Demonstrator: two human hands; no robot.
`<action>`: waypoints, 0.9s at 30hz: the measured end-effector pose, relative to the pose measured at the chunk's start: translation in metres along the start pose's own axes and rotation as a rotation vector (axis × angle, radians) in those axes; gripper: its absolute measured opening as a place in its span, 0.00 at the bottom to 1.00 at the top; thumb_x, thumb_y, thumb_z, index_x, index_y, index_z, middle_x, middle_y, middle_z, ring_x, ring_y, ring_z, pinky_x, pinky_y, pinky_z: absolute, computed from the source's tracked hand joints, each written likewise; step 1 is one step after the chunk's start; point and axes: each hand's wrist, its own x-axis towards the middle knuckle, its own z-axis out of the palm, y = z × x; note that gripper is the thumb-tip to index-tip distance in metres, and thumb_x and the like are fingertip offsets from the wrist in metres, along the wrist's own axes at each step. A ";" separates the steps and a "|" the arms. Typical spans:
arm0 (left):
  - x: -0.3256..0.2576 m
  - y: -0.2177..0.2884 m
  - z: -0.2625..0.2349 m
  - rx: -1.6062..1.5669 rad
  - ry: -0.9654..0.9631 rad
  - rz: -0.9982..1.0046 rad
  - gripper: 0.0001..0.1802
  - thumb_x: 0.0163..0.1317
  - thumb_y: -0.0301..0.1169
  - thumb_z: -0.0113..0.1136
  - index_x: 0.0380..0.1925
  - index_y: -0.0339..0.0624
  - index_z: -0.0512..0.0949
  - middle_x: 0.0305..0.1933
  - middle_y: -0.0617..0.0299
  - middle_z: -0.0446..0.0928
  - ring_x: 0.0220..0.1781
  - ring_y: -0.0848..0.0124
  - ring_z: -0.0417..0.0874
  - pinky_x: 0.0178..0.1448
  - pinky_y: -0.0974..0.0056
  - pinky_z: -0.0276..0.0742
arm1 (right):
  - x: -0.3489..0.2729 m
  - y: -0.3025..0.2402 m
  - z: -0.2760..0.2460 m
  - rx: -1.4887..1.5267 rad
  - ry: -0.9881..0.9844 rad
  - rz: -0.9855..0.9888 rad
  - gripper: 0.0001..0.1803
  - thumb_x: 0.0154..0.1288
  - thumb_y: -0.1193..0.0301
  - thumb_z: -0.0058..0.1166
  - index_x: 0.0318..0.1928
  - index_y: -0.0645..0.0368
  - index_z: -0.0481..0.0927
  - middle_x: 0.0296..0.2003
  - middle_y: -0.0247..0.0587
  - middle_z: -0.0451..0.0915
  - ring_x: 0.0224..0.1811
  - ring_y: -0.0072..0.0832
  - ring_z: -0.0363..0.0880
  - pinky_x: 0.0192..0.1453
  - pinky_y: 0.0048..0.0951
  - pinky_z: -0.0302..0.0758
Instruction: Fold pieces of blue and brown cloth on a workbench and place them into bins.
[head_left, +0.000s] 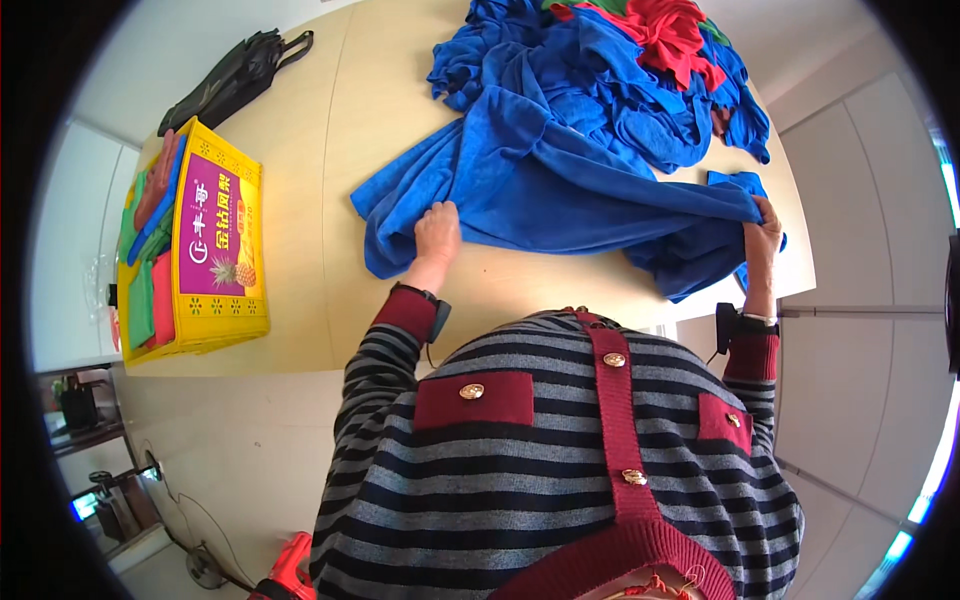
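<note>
A large blue cloth [550,205] stretches across the near part of the table between my two hands. My left hand [438,235] is closed on its near edge, toward the cloth's left end. At the far right, my right hand [764,232] grips the cloth's other end, and some of it hangs over the table's edge there. The middle of the cloth is gathered in loose folds. Its far side runs up against a heap of crumpled blue cloths [640,110], so where one stops and the other starts is hard to see.
Red cloth [672,38] and a little green lie on top of the heap. On the left of the wooden table [295,230] stands a yellow box [255,315] of folded coloured cloths. A black bag [235,80] lies behind it. White cabinets [850,240] flank the right side.
</note>
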 end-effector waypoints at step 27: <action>0.026 -0.279 -0.381 0.477 0.902 -0.313 0.15 0.72 0.39 0.52 0.50 0.41 0.76 0.43 0.42 0.81 0.47 0.43 0.81 0.50 0.47 0.76 | 0.131 0.102 -0.163 -0.079 0.309 -0.358 0.22 0.65 0.80 0.48 0.58 0.53 0.80 0.46 0.36 0.81 0.49 0.28 0.78 0.59 0.30 0.73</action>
